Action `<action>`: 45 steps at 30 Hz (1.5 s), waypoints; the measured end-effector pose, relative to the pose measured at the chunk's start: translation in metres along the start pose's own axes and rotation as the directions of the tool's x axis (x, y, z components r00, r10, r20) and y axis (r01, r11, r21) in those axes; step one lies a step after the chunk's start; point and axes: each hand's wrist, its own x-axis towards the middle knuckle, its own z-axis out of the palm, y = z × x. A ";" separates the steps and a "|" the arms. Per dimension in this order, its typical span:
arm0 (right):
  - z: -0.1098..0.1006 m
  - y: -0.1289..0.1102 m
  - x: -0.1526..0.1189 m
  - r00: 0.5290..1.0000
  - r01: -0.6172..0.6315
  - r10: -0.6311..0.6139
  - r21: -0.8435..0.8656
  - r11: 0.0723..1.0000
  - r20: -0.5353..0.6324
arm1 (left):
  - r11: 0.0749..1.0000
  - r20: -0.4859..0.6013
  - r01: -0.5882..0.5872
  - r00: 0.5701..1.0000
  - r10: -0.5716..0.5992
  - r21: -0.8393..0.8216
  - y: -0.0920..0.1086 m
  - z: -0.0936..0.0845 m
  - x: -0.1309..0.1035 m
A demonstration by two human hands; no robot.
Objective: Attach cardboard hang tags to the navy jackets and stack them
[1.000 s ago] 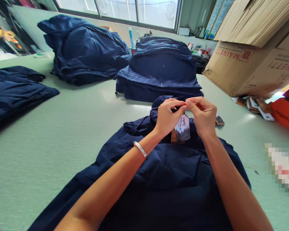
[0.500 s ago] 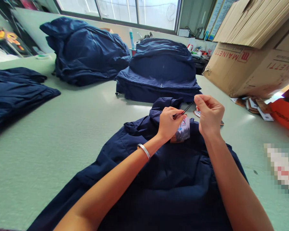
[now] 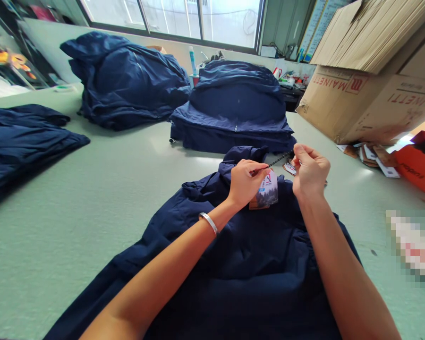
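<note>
A navy blue jacket (image 3: 233, 264) lies spread on the table under my forearms, its collar at the far end. Above the collar, my left hand (image 3: 247, 182) pinches one end of a thin black cord (image 3: 279, 159). My right hand (image 3: 310, 170) is closed on the cord's other end, so it runs taut between them. Just below my left fingers hangs a printed hang tag (image 3: 268, 189) with a treetop picture. Another tag (image 3: 289, 167) shows partly behind my right hand. My fingertips cover both ends of the cord.
Navy garments are piled at the back left (image 3: 127, 85), back centre (image 3: 237, 104) and left edge (image 3: 24, 141). A large cardboard box (image 3: 361, 104) with flat cardboard on top stands at the right. Beside it lie loose tags (image 3: 375, 158) and an orange box (image 3: 418, 165).
My hands have drawn slightly apart, the left going left and the right a little to the right. More of the black cord now shows between them.
</note>
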 end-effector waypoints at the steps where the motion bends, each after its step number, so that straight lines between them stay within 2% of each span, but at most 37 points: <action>1: 0.000 0.001 0.000 1.000 -0.021 0.021 0.019 1.000 -0.015 | 1.000 0.007 -0.009 1.000 0.009 0.015 0.000 -0.001 0.001; 7: 0.000 0.005 -0.002 0.993 -0.114 0.114 0.045 0.992 -0.002 | 0.998 0.070 -0.020 0.997 0.015 0.065 0.005 -0.012 0.010; 10: -0.006 0.006 -0.008 0.983 -0.183 0.182 0.047 0.982 0.031 | 0.998 0.173 0.032 0.984 -0.042 0.057 0.010 -0.024 0.016; 13: -0.015 0.010 -0.022 0.952 -0.290 0.286 0.025 0.957 0.112 | 0.984 0.330 0.177 0.928 -0.173 0.019 0.012 -0.038 0.019; 16: -0.025 0.017 -0.040 0.914 -0.368 0.362 0.000 0.930 0.184 | 0.959 0.388 0.284 0.881 -0.269 0.019 0.012 -0.047 0.018; 18: -0.030 0.022 -0.049 0.903 -0.391 0.381 0.010 0.920 0.198 | 0.965 0.374 0.253 0.890 -0.261 0.070 0.012 -0.048 0.015; 20: -0.034 0.024 -0.054 0.903 -0.393 0.380 0.026 0.919 0.201 | 0.978 0.354 0.166 0.913 -0.202 0.130 0.012 -0.047 0.013; 22: -0.037 0.021 -0.054 0.919 -0.347 0.342 -0.010 0.938 0.196 | 0.982 0.335 0.054 0.936 -0.113 0.180 0.012 -0.043 0.011; 23: -0.039 0.019 -0.053 0.937 -0.285 0.293 -0.071 0.956 0.187 | 0.979 0.324 -0.002 0.944 -0.067 0.206 0.012 -0.041 0.010; 25: -0.043 0.010 -0.052 0.978 -0.054 0.106 -0.273 0.960 0.180 | 0.963 0.312 -0.088 0.950 0.004 0.255 0.012 -0.038 0.010; 26: -0.044 0.005 -0.051 0.978 0.093 -0.012 -0.386 0.918 0.208 | 0.956 0.311 -0.115 0.950 0.026 0.271 0.012 -0.036 0.010; 28: -0.045 -0.004 -0.050 0.918 0.367 -0.203 -0.535 0.762 0.340 | 0.948 0.311 -0.151 0.949 0.058 0.282 0.012 -0.035 0.011; 30: -0.043 -0.011 -0.049 0.824 0.543 -0.255 -0.576 0.611 0.506 | 0.944 0.318 -0.180 0.944 0.087 0.276 0.012 -0.035 0.011; 31: -0.041 -0.014 -0.048 0.782 0.596 -0.233 -0.586 0.549 0.578 | 0.942 0.323 -0.191 0.941 0.097 0.275 0.013 -0.035 0.010; 33: -0.034 -0.020 -0.045 0.730 0.650 -0.128 -0.626 0.431 0.671 | 0.936 0.335 -0.203 0.937 0.100 0.289 0.014 -0.036 0.010; 36: -0.025 -0.029 -0.038 0.719 0.647 0.062 -0.699 0.305 0.693 | 0.926 0.362 -0.206 0.929 0.083 0.316 0.015 -0.038 0.010; 38: -0.023 -0.036 -0.033 0.738 0.571 0.187 -0.748 0.338 0.648 | 0.924 0.375 -0.204 0.924 0.074 0.322 0.016 -0.039 0.010; 39: -0.023 -0.038 -0.031 0.732 0.504 0.271 -0.765 0.402 0.625 | 0.924 0.378 -0.204 0.923 0.071 0.323 0.015 -0.039 0.011; 40: -0.024 -0.040 -0.028 0.706 0.413 0.367 -0.772 0.482 0.606 | 0.924 0.377 -0.202 0.924 0.070 0.325 0.015 -0.040 0.011; 41: -0.026 -0.041 -0.026 0.653 0.299 0.465 -0.768 0.566 0.597 | 0.924 0.375 -0.200 0.925 0.068 0.326 0.014 -0.040 0.011; 43: -0.030 -0.040 -0.022 0.501 0.025 0.611 -0.716 0.697 0.613 | 0.929 0.365 -0.190 0.929 0.065 0.317 0.012 -0.039 0.011; 44: -0.032 -0.038 -0.020 0.432 -0.119 0.646 -0.670 0.733 0.630 | 0.935 0.356 -0.181 0.932 0.064 0.304 0.011 -0.039 0.011; 45: -0.033 -0.035 -0.019 0.382 -0.258 0.658 -0.609 0.750 0.649 | 0.944 0.345 -0.170 0.936 0.064 0.285 0.010 -0.038 0.011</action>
